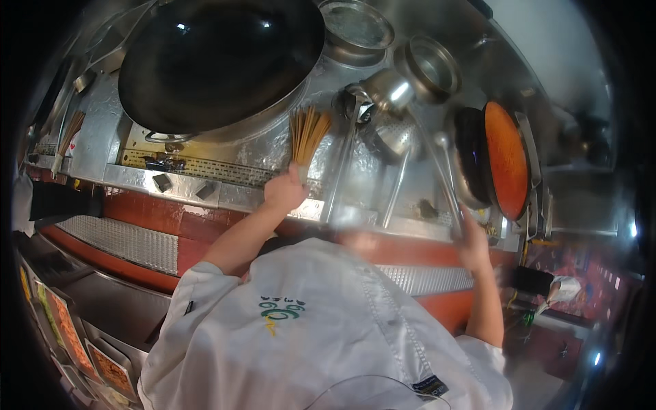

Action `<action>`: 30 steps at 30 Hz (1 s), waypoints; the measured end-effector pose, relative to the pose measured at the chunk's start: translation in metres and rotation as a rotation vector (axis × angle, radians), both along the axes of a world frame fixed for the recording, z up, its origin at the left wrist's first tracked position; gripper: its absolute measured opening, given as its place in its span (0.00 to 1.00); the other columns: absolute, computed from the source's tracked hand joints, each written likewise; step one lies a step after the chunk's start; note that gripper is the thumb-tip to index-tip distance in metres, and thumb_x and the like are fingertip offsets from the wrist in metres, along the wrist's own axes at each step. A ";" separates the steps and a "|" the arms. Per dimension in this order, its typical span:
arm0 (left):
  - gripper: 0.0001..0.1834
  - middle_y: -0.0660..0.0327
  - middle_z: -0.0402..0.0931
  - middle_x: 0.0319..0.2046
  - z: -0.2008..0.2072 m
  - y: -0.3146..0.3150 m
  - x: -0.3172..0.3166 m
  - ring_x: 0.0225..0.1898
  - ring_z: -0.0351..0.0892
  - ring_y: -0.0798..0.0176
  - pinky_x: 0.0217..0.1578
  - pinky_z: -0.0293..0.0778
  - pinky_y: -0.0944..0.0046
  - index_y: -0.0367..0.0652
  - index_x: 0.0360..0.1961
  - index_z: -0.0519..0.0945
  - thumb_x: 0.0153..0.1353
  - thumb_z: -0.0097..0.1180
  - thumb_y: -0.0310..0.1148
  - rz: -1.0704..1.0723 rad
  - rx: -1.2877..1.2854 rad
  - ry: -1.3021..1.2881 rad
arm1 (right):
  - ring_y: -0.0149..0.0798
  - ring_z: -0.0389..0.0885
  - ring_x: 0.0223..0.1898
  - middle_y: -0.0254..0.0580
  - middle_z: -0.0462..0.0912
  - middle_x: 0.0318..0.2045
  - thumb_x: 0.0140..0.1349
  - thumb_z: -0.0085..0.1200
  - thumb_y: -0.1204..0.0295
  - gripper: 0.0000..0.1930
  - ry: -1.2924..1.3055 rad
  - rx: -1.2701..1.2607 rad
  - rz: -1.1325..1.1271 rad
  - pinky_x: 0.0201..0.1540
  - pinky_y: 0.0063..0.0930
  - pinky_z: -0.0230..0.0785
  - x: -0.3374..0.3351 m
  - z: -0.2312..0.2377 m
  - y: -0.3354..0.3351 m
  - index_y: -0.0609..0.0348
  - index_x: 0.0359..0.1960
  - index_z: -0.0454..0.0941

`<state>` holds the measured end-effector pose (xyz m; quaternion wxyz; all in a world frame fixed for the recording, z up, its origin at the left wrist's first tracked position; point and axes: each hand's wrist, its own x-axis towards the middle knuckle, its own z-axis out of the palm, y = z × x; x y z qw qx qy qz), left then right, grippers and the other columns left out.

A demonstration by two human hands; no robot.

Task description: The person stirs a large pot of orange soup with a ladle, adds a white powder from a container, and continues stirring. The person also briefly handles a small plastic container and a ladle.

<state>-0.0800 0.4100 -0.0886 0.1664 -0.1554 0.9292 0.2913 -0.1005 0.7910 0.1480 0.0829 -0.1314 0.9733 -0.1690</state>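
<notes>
My left hand (287,191) is closed round the lower end of a bamboo wok brush (309,133), whose bristles point up and away from me. A large black wok (219,65) sits tilted on the stove to the left of the brush, apart from it. My right hand (471,240) grips a long metal handle that runs up to a shiny ladle (387,89); motion blurs it a little. Between my hands lie a perforated strainer (398,137) and another long-handled ladle (355,113), both on the wet steel counter.
Two round metal pots (355,26) stand at the back. An orange-brown pan (506,160) leans at the right. Trays of chopped food (68,328) line the lower left. A second bamboo brush (71,133) is at the far left. Red panelling (205,236) runs along the counter front.
</notes>
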 end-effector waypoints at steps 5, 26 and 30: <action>0.38 0.41 0.79 0.42 -0.010 0.011 0.018 0.42 0.81 0.41 0.43 0.76 0.45 0.41 0.60 0.60 0.54 0.57 0.51 -0.006 0.007 -0.038 | 0.49 0.79 0.48 0.52 0.76 0.52 0.57 0.46 0.82 0.39 -0.006 -0.107 0.001 0.48 0.31 0.71 -0.108 -0.045 -0.031 0.56 0.72 0.48; 0.26 0.42 0.79 0.47 -0.112 0.050 0.373 0.53 0.76 0.42 0.54 0.71 0.51 0.36 0.50 0.76 0.58 0.54 0.47 1.431 0.105 -0.330 | 0.36 0.70 0.16 0.37 0.67 0.13 0.52 0.44 0.80 0.11 -1.093 -1.480 -0.356 0.20 0.23 0.71 -0.511 -0.061 -0.370 0.58 0.14 0.63; 0.24 0.43 0.79 0.46 -0.120 0.115 0.420 0.51 0.78 0.43 0.52 0.73 0.52 0.35 0.45 0.80 0.57 0.56 0.46 1.380 0.096 -0.575 | 0.36 0.70 0.16 0.38 0.68 0.14 0.54 0.44 0.80 0.06 -0.686 -1.021 -0.057 0.18 0.28 0.66 -0.496 -0.063 -0.371 0.62 0.19 0.68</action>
